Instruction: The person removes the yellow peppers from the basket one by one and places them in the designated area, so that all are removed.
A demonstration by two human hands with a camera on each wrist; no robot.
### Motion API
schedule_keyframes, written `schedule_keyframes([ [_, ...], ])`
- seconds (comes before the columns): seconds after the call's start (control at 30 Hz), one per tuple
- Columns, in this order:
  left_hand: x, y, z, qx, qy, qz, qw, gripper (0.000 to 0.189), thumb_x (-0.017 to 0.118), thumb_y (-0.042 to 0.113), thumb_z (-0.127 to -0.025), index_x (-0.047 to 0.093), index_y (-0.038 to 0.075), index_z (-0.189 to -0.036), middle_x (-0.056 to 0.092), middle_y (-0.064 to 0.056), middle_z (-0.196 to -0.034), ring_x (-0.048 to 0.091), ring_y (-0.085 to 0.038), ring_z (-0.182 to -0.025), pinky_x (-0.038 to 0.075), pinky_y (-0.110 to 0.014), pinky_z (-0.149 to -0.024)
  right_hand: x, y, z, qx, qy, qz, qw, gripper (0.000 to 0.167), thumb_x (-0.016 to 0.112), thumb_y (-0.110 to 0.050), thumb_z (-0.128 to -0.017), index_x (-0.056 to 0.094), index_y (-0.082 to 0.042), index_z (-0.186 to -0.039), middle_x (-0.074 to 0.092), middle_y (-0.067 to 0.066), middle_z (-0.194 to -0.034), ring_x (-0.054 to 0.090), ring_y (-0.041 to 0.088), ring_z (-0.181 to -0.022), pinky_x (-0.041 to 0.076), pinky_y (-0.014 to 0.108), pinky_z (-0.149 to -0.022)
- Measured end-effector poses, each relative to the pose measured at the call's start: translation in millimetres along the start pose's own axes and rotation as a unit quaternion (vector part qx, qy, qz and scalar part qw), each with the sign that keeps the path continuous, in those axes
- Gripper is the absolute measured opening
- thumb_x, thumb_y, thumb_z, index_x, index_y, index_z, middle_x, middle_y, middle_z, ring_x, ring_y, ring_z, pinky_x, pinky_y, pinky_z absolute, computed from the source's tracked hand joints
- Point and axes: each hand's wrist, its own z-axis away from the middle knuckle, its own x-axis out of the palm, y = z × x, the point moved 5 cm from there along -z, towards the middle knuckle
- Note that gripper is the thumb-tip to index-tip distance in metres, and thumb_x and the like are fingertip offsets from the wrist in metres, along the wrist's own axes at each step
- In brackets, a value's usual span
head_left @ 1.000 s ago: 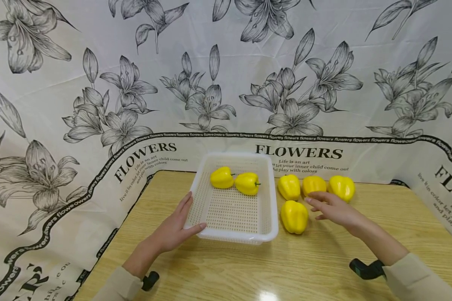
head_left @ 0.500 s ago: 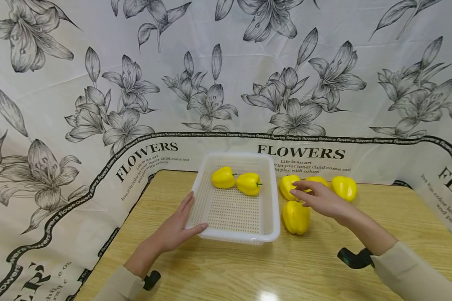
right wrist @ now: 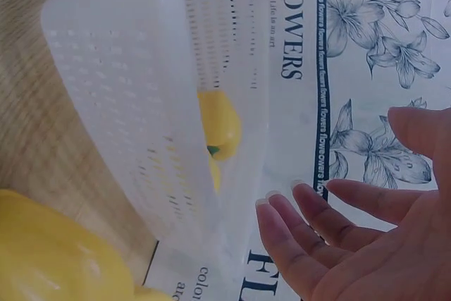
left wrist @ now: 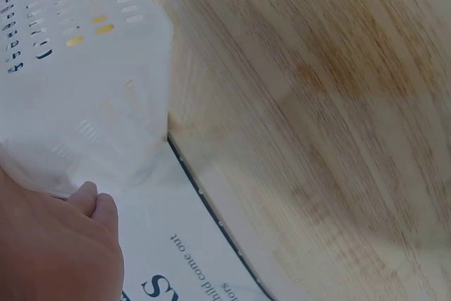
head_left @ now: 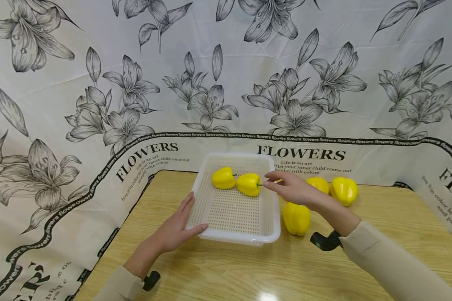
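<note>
A white perforated plastic basket (head_left: 233, 217) stands on the table with two yellow bell peppers, the left one (head_left: 223, 178) and the right one (head_left: 248, 184), lying at its far end. My left hand (head_left: 175, 230) holds the basket's near left corner, thumb over the rim and fingers along the outer side. Over the basket's right rim hovers my right hand (head_left: 295, 188), its fingers loosely bent; in the right wrist view the palm holds nothing. On the table beside the basket sit a near bell pepper (head_left: 296, 219) and two farther ones (head_left: 344, 191); another is hidden behind the right hand.
The light wood table (head_left: 226, 276) ends at a hanging cloth (head_left: 226, 113) printed with flowers, which rises behind and at both sides. A black wrist mount (head_left: 325, 241) sticks out below the right forearm, and another is on the left wrist.
My right hand has moved left from above the peppers on the table to the basket's right rim, passing over the nearest back-row pepper. The left hand and basket have stayed put.
</note>
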Motion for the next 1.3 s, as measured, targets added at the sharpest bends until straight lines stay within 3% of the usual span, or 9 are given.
schedule_keyframes([
  [0.3, -0.2, -0.7, 0.0, -0.001, 0.001, -0.004, 1.0, 0.109, 0.051, 0.077, -0.092, 0.004, 0.012, -0.165, -0.005, 0.001, -0.173, 0.02, -0.032, -0.155, 0.028, -0.052, -0.122, 14, -18, -38.6, 0.0, -0.026, 0.015, 0.9996, 0.06, 0.052, -0.041, -0.106, 0.046, -0.003, -0.152, 0.053, 0.021, -0.147, 0.05, 0.042, -0.134, 0.049, 0.055, -0.104],
  [0.63, -1.4, -0.8, 0.1, 0.0, 0.0, -0.006, 1.0, 0.108, 0.052, 0.075, -0.093, 0.005, 0.011, -0.165, -0.005, 0.001, -0.173, 0.021, -0.033, -0.154, 0.028, -0.053, -0.121, 38, -32, -81.6, 0.011, -0.052, -0.014, 0.9985, 0.063, 0.053, -0.04, -0.106, 0.04, -0.001, -0.155, 0.049, 0.023, -0.149, 0.045, 0.04, -0.139, 0.043, 0.056, -0.111],
  [0.87, -1.4, 1.1, 0.8, 0.002, -0.002, 0.008, 1.0, 0.105, 0.055, 0.071, -0.094, 0.005, 0.011, -0.165, -0.005, 0.001, -0.173, 0.02, -0.033, -0.154, 0.027, -0.054, -0.121, 57, -23, -109.1, 0.052, -0.041, -0.045, 0.9968, 0.067, 0.052, -0.04, -0.106, 0.035, 0.001, -0.156, 0.042, 0.024, -0.155, 0.042, 0.041, -0.141, 0.039, 0.056, -0.115],
  [1.1, -2.1, -3.9, 4.0, -0.002, 0.01, -0.008, 0.9999, 0.107, 0.052, 0.074, -0.093, 0.005, 0.011, -0.165, -0.005, 0.002, -0.172, 0.023, -0.034, -0.153, 0.03, -0.055, -0.12, 85, -10, -134.6, 0.104, -0.041, -0.121, 0.9864, 0.08, 0.056, -0.037, -0.105, 0.016, 0.005, -0.161, 0.025, 0.025, -0.164, 0.051, 0.036, -0.129, 0.048, 0.049, -0.109],
  [1.3, -0.4, -0.4, 0.7, 0.003, 0.007, -0.001, 1.0, 0.108, 0.052, 0.076, -0.092, 0.005, 0.012, -0.165, -0.005, 0.001, -0.173, 0.023, -0.035, -0.153, 0.03, -0.055, -0.12, 93, -4, -141.0, 0.135, -0.021, -0.163, 0.9772, 0.086, 0.057, -0.036, -0.105, 0.007, 0.005, -0.162, 0.015, 0.023, -0.168, 0.042, 0.036, -0.142, 0.046, 0.05, -0.111],
])
